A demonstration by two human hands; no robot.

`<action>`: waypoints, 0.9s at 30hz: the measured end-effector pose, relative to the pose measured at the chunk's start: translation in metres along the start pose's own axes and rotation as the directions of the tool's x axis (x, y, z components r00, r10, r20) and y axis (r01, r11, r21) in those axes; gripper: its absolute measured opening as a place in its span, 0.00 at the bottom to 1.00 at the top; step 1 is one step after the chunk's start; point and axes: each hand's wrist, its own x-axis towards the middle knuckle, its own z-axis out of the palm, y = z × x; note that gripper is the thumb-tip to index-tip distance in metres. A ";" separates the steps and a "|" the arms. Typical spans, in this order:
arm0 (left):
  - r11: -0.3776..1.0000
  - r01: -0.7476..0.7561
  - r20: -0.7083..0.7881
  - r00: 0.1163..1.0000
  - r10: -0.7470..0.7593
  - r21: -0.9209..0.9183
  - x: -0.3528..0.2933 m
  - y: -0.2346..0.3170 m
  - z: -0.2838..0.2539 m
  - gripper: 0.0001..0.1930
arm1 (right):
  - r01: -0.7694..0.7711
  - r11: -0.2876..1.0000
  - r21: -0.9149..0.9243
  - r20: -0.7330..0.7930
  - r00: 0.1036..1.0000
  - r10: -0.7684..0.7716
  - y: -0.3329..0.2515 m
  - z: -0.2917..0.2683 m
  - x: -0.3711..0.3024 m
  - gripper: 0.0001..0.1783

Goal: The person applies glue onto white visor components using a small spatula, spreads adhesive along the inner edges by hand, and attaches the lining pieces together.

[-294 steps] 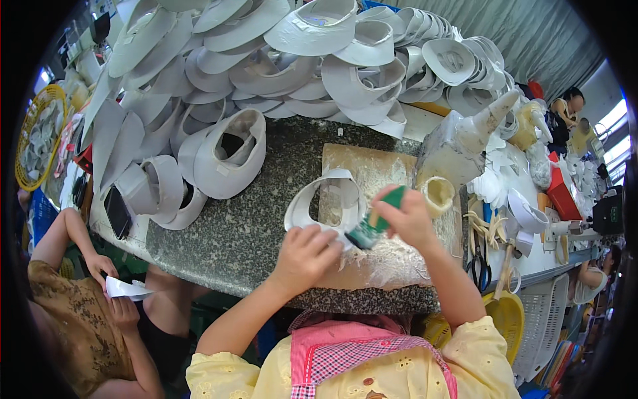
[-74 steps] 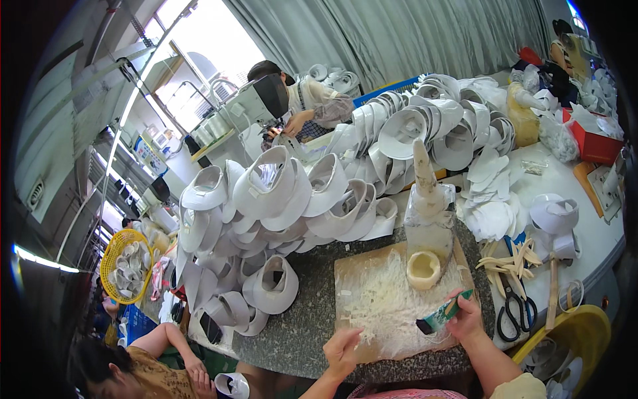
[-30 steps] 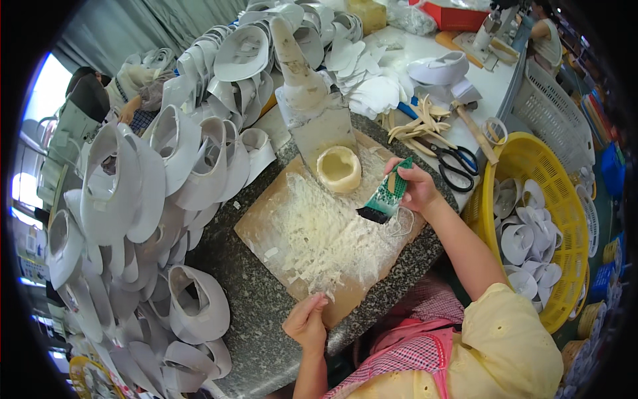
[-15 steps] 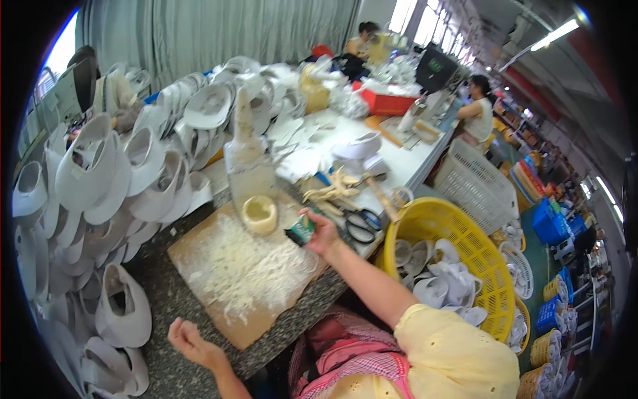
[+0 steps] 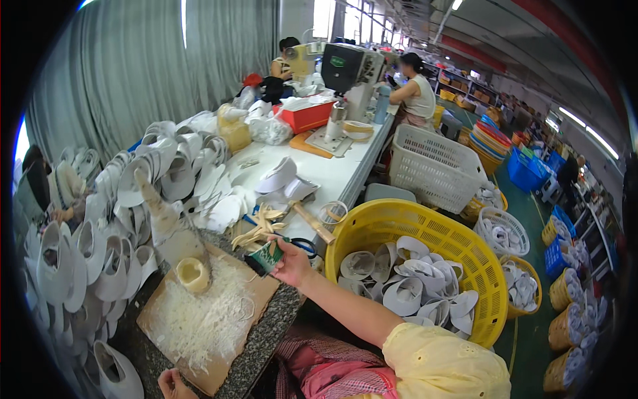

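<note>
The fingers of the right hand (image 5: 290, 263) are closed around a green brush (image 5: 267, 255), with its dark bristles pointing down and to the left, near the right edge of the cardboard (image 5: 150, 310). The left hand (image 5: 174, 386) is at the lower edge of the view, by the near end of the cardboard; its fingers look bent (it is partly cut off), so I cannot tell whether they hold something.

What has just changed is mostly the view: it has swung to the right, and the yellow basket (image 5: 490, 292) of white pieces (image 5: 407, 294) now stands large beside the right arm. In my judgement this means a pause in the brushing, because the brush touches no piece.

Further out, white residue (image 5: 199, 318) covers the cardboard on the dark speckled table (image 5: 282, 320); a cream cup (image 5: 193, 282) is at the foot of the horned stand (image 5: 166, 226). Pale strips (image 5: 256, 231), scissors (image 5: 304, 246) and a hammer (image 5: 312, 222) lie beyond the brush.

In the earliest frame, the left hand pressed a white piece under the brush; now none lies on the cardboard.
</note>
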 end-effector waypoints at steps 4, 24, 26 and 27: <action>0.980 -0.082 0.100 0.990 0.101 -0.180 -0.001 0.012 0.002 0.06 | -0.013 1.000 0.007 -0.106 0.994 0.014 -0.006 -0.008 -0.017 0.11; 0.999 0.042 0.034 0.999 -0.042 0.016 -0.017 0.051 0.003 0.21 | -0.008 0.194 -0.981 -0.016 0.999 -0.037 -0.141 0.023 0.076 0.09; 0.997 0.073 0.052 0.996 -0.073 0.000 -0.014 0.064 0.009 0.20 | -0.021 -0.462 -0.887 0.053 0.988 -0.146 -0.156 0.025 0.116 0.12; 0.995 0.095 0.080 0.993 -0.093 -0.024 -0.012 0.066 0.010 0.19 | -0.060 -0.740 -0.670 0.156 0.963 -0.219 -0.157 0.023 0.135 0.15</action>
